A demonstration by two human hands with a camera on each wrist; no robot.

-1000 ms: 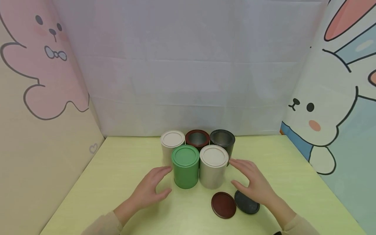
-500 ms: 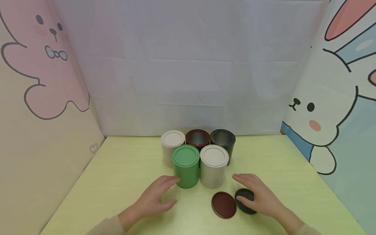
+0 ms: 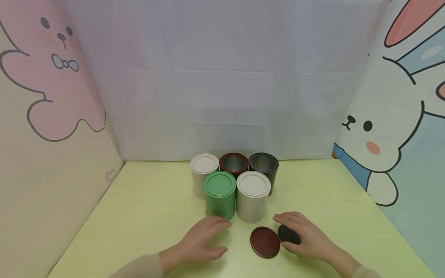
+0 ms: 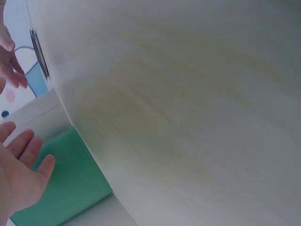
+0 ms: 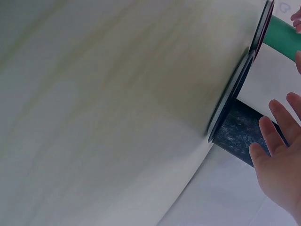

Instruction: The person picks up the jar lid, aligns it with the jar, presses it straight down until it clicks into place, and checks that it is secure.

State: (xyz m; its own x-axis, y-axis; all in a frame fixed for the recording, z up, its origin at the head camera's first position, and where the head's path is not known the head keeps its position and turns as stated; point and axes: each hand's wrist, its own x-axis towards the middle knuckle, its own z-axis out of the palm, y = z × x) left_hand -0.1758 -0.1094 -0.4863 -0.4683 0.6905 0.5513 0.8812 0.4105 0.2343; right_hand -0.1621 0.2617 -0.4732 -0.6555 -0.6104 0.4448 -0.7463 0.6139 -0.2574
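My right hand (image 3: 309,237) reaches over a black round lid (image 3: 288,234), fingers spread and covering its right part; in the right wrist view they look apart from it. Beside that lid lies a dark brown lid (image 3: 265,242) on the table. My left hand (image 3: 199,241), thumb and fingers parted around nothing, hovers in front of a green can (image 3: 219,202). Next to the green can stands a lidded white can (image 3: 252,204). Behind are another white can (image 3: 199,181), a brown can (image 3: 221,166) without a lid and a lidless black can (image 3: 273,179).
The cans stand close together near the back of the pale yellow-green table (image 3: 146,200). A white cloth wall (image 3: 222,96) rises behind them. Printed side panels flank the table, with a bear on the left and a rabbit (image 3: 375,135) on the right.
My right hand has come down from beside the front white can to above the black lid. My left hand has moved right and nearer me, away from the green can's side. The cans stay put.
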